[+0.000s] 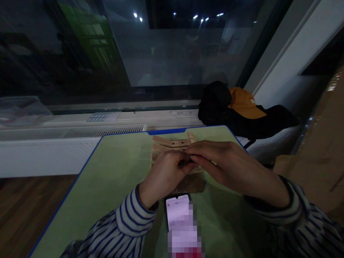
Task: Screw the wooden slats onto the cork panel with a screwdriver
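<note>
A pale wooden piece with small holes [172, 144] lies on the green table [113, 175], partly hidden by both hands. My left hand [163, 177] is curled, its fingers pinched on a small dark item I cannot make out. My right hand [231, 165] reaches across from the right, fingers pressed together at the same spot, over the wooden piece. A brown flat patch [192, 184] lies just below the hands. Both sleeves are blue-and-white striped.
A lit phone [178, 213] lies on the table near my wrists. A black bag with an orange cap [244, 104] rests on the windowsill at the right. A white radiator [67, 139] runs under the dark window. Cardboard [322, 143] stands at the right.
</note>
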Motion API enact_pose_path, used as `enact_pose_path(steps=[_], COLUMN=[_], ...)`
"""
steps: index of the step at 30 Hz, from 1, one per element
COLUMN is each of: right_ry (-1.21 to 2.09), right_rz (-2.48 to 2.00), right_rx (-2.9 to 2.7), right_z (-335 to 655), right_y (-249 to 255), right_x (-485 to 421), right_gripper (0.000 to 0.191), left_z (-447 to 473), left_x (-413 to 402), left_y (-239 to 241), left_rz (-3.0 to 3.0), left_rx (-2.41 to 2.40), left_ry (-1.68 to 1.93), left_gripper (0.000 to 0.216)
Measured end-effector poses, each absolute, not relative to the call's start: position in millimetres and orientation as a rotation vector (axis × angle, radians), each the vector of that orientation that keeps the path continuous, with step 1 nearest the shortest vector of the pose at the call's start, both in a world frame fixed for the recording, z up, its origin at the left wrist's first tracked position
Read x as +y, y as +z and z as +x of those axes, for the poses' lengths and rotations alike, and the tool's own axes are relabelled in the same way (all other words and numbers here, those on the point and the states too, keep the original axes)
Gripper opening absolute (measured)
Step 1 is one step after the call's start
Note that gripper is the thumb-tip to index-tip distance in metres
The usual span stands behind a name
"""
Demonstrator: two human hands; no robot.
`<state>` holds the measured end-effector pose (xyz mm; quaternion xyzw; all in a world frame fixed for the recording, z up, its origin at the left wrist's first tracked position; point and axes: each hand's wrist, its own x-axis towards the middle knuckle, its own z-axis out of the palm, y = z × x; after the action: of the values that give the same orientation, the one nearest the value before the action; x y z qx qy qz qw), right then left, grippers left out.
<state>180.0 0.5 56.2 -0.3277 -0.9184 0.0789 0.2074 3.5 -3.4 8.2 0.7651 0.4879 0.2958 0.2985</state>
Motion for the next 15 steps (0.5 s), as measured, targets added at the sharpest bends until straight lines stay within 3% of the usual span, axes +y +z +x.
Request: enact_pose_path(steps=[15], right_ry=[0.127], right_rz=[-0.996], right_rx=[-2.571], right_z=[177.8], right_y=[54.3], right_x=[-1.0], right_gripper=[0.021], left_z=[2.6], left_x=[-3.5], left_y=[8.2], left_rz=[2.024], left_rx=[1.273], left_ry=[0.817], left_gripper=[0.016])
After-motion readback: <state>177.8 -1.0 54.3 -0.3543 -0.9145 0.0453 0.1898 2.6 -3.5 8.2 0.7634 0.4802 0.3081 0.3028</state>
